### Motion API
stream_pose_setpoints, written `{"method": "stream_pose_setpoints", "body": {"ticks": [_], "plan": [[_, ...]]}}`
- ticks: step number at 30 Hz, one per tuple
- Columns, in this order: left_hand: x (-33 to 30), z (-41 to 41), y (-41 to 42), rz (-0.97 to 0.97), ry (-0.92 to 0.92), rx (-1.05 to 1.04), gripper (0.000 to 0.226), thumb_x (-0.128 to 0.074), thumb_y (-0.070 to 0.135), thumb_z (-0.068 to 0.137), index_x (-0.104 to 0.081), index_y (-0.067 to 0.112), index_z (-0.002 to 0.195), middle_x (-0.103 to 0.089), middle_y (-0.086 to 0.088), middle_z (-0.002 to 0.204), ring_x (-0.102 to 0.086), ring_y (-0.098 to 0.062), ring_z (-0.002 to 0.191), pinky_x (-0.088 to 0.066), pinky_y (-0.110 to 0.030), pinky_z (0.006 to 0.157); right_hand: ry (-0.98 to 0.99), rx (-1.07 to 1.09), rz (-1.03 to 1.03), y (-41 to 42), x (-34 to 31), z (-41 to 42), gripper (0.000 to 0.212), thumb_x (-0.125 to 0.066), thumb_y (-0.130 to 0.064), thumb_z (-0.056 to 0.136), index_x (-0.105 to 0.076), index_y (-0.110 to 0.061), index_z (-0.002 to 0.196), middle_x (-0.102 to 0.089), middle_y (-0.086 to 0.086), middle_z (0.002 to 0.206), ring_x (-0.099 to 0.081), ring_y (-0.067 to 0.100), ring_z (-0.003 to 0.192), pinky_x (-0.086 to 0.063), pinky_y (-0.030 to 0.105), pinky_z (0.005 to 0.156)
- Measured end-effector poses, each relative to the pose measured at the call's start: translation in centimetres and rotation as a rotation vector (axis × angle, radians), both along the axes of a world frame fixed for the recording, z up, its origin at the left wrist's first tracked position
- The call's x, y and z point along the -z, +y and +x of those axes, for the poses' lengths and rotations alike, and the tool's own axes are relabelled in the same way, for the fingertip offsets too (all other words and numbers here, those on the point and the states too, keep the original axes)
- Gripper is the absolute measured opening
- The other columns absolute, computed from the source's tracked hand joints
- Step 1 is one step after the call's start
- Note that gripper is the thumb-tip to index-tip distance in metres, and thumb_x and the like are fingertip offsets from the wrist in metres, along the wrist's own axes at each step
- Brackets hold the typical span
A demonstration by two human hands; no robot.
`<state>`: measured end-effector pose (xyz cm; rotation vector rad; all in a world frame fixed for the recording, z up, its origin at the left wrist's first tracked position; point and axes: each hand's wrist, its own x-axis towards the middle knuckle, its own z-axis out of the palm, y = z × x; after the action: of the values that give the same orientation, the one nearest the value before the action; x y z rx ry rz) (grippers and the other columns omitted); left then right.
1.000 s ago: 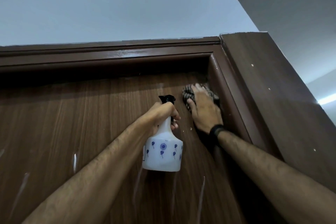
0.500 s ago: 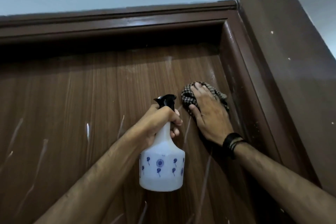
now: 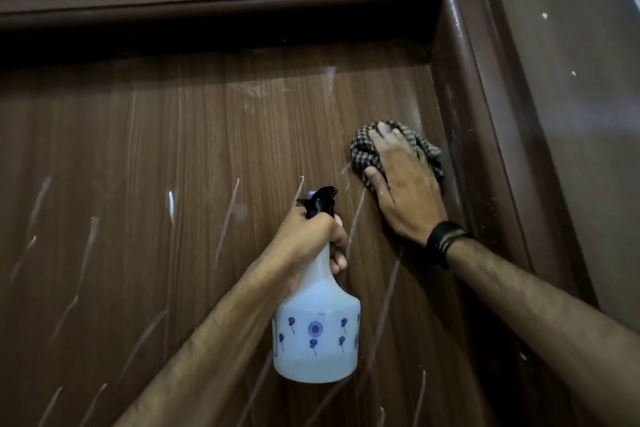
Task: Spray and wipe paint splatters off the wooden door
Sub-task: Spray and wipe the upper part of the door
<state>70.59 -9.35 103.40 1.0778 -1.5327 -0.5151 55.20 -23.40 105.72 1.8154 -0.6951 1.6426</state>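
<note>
Right hand (image 3: pixel 403 184) presses cloth (image 3: pixel 363 152) beside frame (image 3: pixel 460 107).

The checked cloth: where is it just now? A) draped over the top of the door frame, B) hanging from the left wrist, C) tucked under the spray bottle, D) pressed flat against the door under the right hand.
D: the right hand lies with straight fingers over the checked cloth, pressing it to the door near the frame's upper right corner, while the left hand grips the spray bottle.

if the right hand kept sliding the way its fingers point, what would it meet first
Probably the dark brown door frame's top rail; the right hand, pressing the checked cloth, points up the wooden door.
</note>
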Motion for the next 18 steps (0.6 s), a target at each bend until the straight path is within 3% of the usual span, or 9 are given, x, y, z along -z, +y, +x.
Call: {"method": "stream_pose_setpoints", "body": {"ticks": [4,9,12,15,18], "plan": [[1.1,-0.1,-0.3,0.01,0.023,-0.007,0.017,-0.056,-0.009,0.082,-0.052,0.007,0.08,-0.052,-0.011,0.057,-0.054,-0.022,0.047,-0.044,-0.026,0.045,-0.003,0.034,0.002,-0.4,-1.9,-0.5,0.054,-0.036,-0.037,0.106,-0.024,-0.024,0.156,-0.022,-0.002,0.164,-0.015,0.016,0.152,-0.017,0.049,0.122],[2.1,0.1,-0.6,-0.001,0.069,0.002,0.016,-0.057,-0.008,0.084,-0.053,0.007,0.085,-0.054,-0.01,0.06,-0.055,-0.021,0.048,-0.045,-0.027,0.045,-0.017,-0.021,0.056,-0.2,-6.0,0.0,0.055,-0.035,-0.036,0.106,-0.02,-0.023,0.157,-0.016,-0.002,0.165,-0.009,0.016,0.153,-0.007,0.052,0.123],[3.0,0.4,-0.4,-0.016,0.1,0.009,0.019,-0.056,-0.01,0.084,-0.055,0.008,0.088,-0.054,-0.009,0.064,-0.055,-0.019,0.048,-0.044,-0.026,0.045,0.116,0.026,-0.028,-0.1,-1.8,0.7,0.056,-0.034,-0.038,0.105,-0.02,-0.023,0.157,-0.018,-0.001,0.165,-0.012,0.015,0.152,-0.013,0.052,0.122],[4.0,0.4,-0.5,-0.002,0.12,-0.019,0.021,-0.054,-0.012,0.083,-0.054,0.009,0.088,-0.051,-0.014,0.066,-0.052,-0.022,0.046,-0.042,-0.025,0.046,0.241,0.032,-0.097,0.4,4.4,1.5,0.055,-0.034,-0.038,0.106,-0.022,-0.021,0.158,-0.018,-0.002,0.165,-0.01,0.012,0.152,-0.019,0.042,0.122],[4.8,0.1,-0.6,0.018,0.127,-0.06,0.02,-0.055,-0.011,0.082,-0.054,0.008,0.087,-0.051,-0.016,0.068,-0.052,-0.023,0.046,-0.042,-0.026,0.046,0.254,0.06,-0.134,0.4,6.9,1.5,0.054,-0.036,-0.038,0.106,-0.027,-0.021,0.157,-0.02,-0.003,0.164,-0.012,0.011,0.152,-0.015,0.04,0.123]]}}
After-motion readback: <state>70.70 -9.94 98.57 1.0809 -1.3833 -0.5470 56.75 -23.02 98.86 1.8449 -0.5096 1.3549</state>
